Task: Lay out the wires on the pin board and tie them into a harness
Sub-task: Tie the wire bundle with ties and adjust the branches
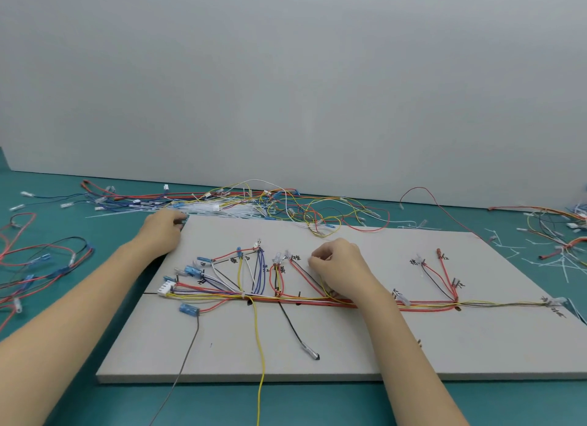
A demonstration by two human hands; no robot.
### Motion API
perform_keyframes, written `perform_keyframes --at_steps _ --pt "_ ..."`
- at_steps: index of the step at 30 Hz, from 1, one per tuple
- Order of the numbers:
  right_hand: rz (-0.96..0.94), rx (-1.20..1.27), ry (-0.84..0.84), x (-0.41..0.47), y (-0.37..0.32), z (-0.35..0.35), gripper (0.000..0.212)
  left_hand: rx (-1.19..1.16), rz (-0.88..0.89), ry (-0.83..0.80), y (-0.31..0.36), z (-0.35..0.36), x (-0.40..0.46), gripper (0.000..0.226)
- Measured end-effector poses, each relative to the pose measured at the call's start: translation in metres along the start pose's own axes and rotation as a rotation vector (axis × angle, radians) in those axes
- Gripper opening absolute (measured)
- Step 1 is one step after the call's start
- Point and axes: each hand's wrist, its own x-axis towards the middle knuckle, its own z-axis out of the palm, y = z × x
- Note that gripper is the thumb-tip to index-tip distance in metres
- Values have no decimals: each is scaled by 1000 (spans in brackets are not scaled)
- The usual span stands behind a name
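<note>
- Pin board (317, 340): pale grey slab lying flat on the teal table (79, 403), at the centre of the view toward 6 o'clock. Black handwritten marks sit beside the branch ends.
- Wires on the board: a main trunk (365, 302) of red, yellow and dark strands runs from 9 to 3 o'clock across the board's middle. Branches fan upward toward 12 o'clock, ending in blue and clear terminals. A white connector (165, 288) sits at the trunk's 9 o'clock end.
- A yellow wire (261, 346) and a grey wire (187, 355) drop toward 6 o'clock, past the board's near edge. A short black wire (295, 330) ends on the board.
- Right hand (341, 267): over the board just above the trunk, fingers curled, fingertips pinched together at its 9 o'clock side. What they pinch is too small to tell.
- Left hand (163, 232): at the board's far 10 o'clock corner, fingers curled around a small dark item at the edge; cannot identify it.
- Loose wire pile (286, 206): tangled along the board's far edge at 12 o'clock, mixed with white cable ties (203, 208).
- More loose wires at 9 o'clock (41, 263) and 3 o'clock (559, 232) on the table.
</note>
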Motion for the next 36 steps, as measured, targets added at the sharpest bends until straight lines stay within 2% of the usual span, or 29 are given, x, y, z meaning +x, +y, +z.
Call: perform_keyframes --at_steps 6,10,19,24,27,30,33,36 --pt "-22 -32 19 4 5 0 22 -66 -4 44 1 2 5 18" --pt "-12 -25 29 6 5 1 23 -55 -52 92 1 1 6 15" --pt "-39 -52 39 4 3 3 26 121 -134 -138 3 -6 14 26" --pt "-39 -67 50 5 4 5 25 101 -158 -161 3 -8 14 27" --pt "20 -4 214 10 7 0 22 50 -131 -148 1 -6 15 25" --pt "134 -107 394 18 19 -14 23 -61 -137 -92 -2 -2 11 24" --pt "296 -308 405 27 37 -31 27 -121 -148 -44 -5 2 11 19" --pt "474 -424 378 32 58 -50 28 -101 -167 -40 -6 6 12 25"
